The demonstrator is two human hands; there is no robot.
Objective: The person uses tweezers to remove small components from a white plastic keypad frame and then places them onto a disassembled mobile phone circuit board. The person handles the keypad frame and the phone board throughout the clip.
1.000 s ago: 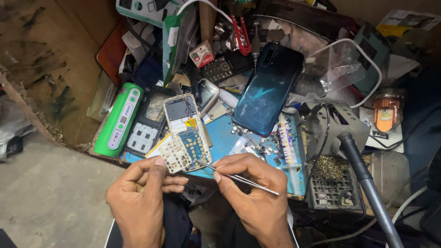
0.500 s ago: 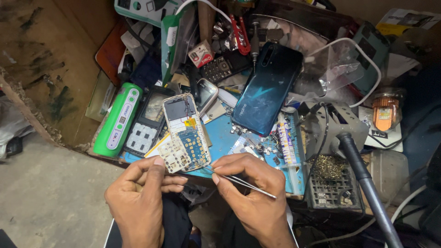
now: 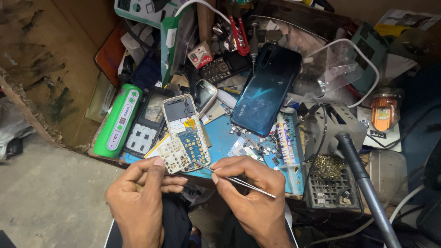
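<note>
An opened keypad phone board (image 3: 186,131), with a small screen on top and a blue circuit area below, lies on a blue work mat (image 3: 225,140). My left hand (image 3: 142,197) rests at its lower edge, fingertips touching the white keypad membrane (image 3: 172,158). My right hand (image 3: 250,195) pinches thin metal tweezers (image 3: 234,179), whose tips touch the bottom of the blue circuit area.
A dark blue smartphone (image 3: 264,89) lies face down behind the mat. A green power bank (image 3: 117,121) and a black phone frame (image 3: 147,124) sit left. A soldering iron (image 3: 363,183) stands right beside a brass-wool holder (image 3: 330,181). Cables, tools and small parts crowd the back.
My right hand has shifted the tweezers slightly, tips staying at the board's lower edge. My left hand has barely moved.
</note>
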